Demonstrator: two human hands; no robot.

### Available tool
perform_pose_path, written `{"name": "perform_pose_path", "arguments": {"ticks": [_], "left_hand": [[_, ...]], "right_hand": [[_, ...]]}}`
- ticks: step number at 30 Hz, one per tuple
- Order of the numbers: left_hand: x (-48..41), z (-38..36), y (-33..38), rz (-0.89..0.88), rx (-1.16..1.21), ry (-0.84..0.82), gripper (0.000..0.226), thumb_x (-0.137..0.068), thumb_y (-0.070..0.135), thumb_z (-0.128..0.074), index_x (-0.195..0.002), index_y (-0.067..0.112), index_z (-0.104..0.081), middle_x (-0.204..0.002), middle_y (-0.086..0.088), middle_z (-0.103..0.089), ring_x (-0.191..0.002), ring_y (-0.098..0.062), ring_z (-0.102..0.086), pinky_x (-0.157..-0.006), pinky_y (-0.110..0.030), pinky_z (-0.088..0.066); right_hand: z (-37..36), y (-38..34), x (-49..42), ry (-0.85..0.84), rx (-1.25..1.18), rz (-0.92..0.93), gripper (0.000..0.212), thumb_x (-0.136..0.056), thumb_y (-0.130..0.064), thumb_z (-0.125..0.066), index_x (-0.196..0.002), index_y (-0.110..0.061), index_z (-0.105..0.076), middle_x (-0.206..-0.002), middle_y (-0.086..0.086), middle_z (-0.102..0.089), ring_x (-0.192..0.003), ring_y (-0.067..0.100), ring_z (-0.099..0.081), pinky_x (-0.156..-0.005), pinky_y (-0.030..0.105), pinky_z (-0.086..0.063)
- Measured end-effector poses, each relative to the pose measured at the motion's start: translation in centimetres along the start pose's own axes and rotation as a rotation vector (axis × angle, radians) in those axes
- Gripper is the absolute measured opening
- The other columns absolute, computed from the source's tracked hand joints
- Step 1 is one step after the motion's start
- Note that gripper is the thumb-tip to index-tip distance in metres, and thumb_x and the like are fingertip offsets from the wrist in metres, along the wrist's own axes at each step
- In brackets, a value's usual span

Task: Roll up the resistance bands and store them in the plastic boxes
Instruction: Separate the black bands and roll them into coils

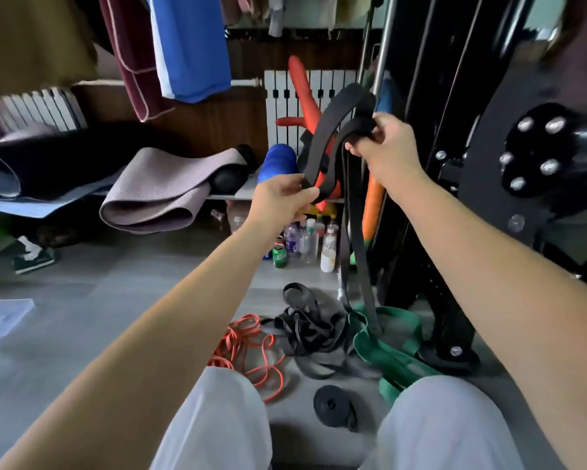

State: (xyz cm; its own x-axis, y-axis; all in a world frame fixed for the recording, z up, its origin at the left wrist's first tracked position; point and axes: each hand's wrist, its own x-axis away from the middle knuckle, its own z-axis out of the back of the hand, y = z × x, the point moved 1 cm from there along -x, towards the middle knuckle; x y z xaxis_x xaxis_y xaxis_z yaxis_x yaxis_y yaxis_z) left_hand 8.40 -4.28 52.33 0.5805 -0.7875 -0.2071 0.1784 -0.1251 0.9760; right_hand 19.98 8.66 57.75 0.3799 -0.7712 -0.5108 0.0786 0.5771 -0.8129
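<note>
Aloft, left hand [281,200], right hand [385,145] grip black band [322,140]

bare floor [98,300] lies open left; band pile [305,330] and bottles [305,239] crowd ahead.

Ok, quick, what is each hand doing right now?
Left hand: closed, pinching the lower loop of the black resistance band.
Right hand: closed, gripping the upper part of the same band.
</note>
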Motion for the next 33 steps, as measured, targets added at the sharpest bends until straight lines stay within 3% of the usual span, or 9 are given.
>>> {"name": "perform_pose_path", "arguments": {"ticks": [4, 7, 11, 13, 15, 19, 23, 27, 33], "left_hand": [[0.8, -0.1, 0.4, -0.014, 0.030, 0.005, 0.033, -0.085, 0.008, -0.067, -0.117, 0.005, -0.061, -0.080, 0.003, -0.064, -0.056, -0.001, -0.061, -0.057, -0.019, -0.048], [1.0, 0.1, 1.1, -0.023, 0.073, 0.017, 0.028, -0.086, 0.011, -0.067, -0.113, 0.015, -0.061, -0.091, 0.003, -0.068, -0.069, -0.004, -0.064, -0.059, -0.019, -0.048], [1.8, -0.3, 1.4, -0.047, -0.009, -0.005, 0.018, -0.087, 0.009, -0.065, -0.102, 0.017, -0.063, -0.087, 0.006, -0.065, -0.067, 0.000, -0.061, -0.061, -0.021, -0.050], [3.2, -1.3, 0.8, -0.078, -0.156, -0.084, 0.030, -0.084, 0.007, -0.067, -0.110, 0.018, -0.057, -0.086, 0.004, -0.061, -0.068, -0.002, -0.057, -0.067, -0.019, -0.051], [4.1, -2.1, -0.7, -0.043, -0.250, -0.121, 0.045, -0.081, 0.011, -0.072, -0.116, 0.021, -0.046, -0.084, 0.005, -0.056, -0.070, -0.006, -0.053, -0.068, -0.017, -0.050], [4.8, -1.5, -3.9, 0.052, -0.186, 0.056, 0.015, -0.083, 0.020, -0.070, -0.084, 0.019, -0.056, -0.076, -0.001, -0.058, -0.062, -0.017, -0.049, -0.068, -0.045, -0.053], [5.7, -0.2, -5.0, 0.076, -0.029, -0.009, 0.016, -0.081, 0.022, -0.073, -0.093, 0.015, -0.065, -0.082, -0.007, -0.060, -0.066, -0.017, -0.053, -0.060, -0.030, -0.050], [6.6, 1.5, -4.5, 0.027, -0.123, 0.034, 0.015, -0.085, 0.013, -0.067, -0.092, 0.020, -0.056, -0.075, 0.001, -0.061, -0.052, -0.008, -0.053, -0.052, -0.024, -0.050], [8.1, 3.6, -4.5, 0.021, -0.261, 0.027, 0.010, -0.086, 0.013, -0.065, -0.078, 0.019, -0.063, -0.059, 0.002, -0.054, -0.043, -0.009, -0.042, -0.047, -0.024, -0.040]], "right_hand": [[1.3, -2.4, 0.6, 0.037, -0.030, 0.095, 0.024, -0.074, -0.012, -0.063, -0.098, -0.015, -0.064, -0.096, 0.006, -0.069, -0.092, 0.020, -0.067, -0.085, 0.044, -0.054], [1.6, -4.4, 1.0, 0.003, -0.037, 0.177, 0.027, -0.078, -0.004, -0.061, -0.103, -0.013, -0.064, -0.096, -0.001, -0.067, -0.095, 0.015, -0.066, -0.087, 0.037, -0.054], [0.5, -4.3, 2.6, -0.090, -0.013, 0.096, 0.017, -0.076, -0.013, -0.066, -0.085, -0.027, -0.059, -0.082, -0.006, -0.062, -0.092, 0.022, -0.065, -0.086, 0.043, -0.054], [-0.6, -3.3, 4.0, -0.175, 0.031, 0.086, 0.015, -0.079, -0.012, -0.066, -0.083, -0.026, -0.061, -0.076, -0.010, -0.059, -0.087, 0.022, -0.063, -0.086, 0.044, -0.053], [-1.5, -2.4, 5.4, -0.235, 0.080, 0.096, 0.010, -0.081, -0.006, -0.065, -0.089, -0.011, -0.068, -0.082, 0.004, -0.065, -0.083, 0.023, -0.061, -0.084, 0.043, -0.052], [-0.8, -1.0, 8.4, -0.376, 0.027, 0.024, 0.024, -0.074, -0.006, -0.075, -0.097, -0.003, -0.067, -0.080, 0.016, -0.067, -0.075, 0.016, -0.058, -0.078, 0.039, -0.052], [1.1, 1.8, 11.5, -0.409, -0.094, -0.204, 0.012, -0.085, -0.005, -0.066, -0.094, -0.012, -0.063, -0.076, 0.002, -0.064, -0.058, 0.007, -0.062, -0.066, 0.027, -0.058], [1.6, 4.8, 14.1, -0.306, 0.000, -0.256, 0.011, -0.083, -0.013, -0.069, -0.078, -0.011, -0.059, -0.054, -0.002, -0.060, -0.041, 0.007, -0.053, -0.045, 0.021, -0.046], [0.5, 9.9, 20.9, -0.664, 0.211, -0.478, 0.019, -0.076, -0.027, -0.076, -0.088, -0.016, -0.065, -0.073, 0.000, -0.071, -0.065, 0.014, -0.068, -0.073, 0.035, -0.057]]}}
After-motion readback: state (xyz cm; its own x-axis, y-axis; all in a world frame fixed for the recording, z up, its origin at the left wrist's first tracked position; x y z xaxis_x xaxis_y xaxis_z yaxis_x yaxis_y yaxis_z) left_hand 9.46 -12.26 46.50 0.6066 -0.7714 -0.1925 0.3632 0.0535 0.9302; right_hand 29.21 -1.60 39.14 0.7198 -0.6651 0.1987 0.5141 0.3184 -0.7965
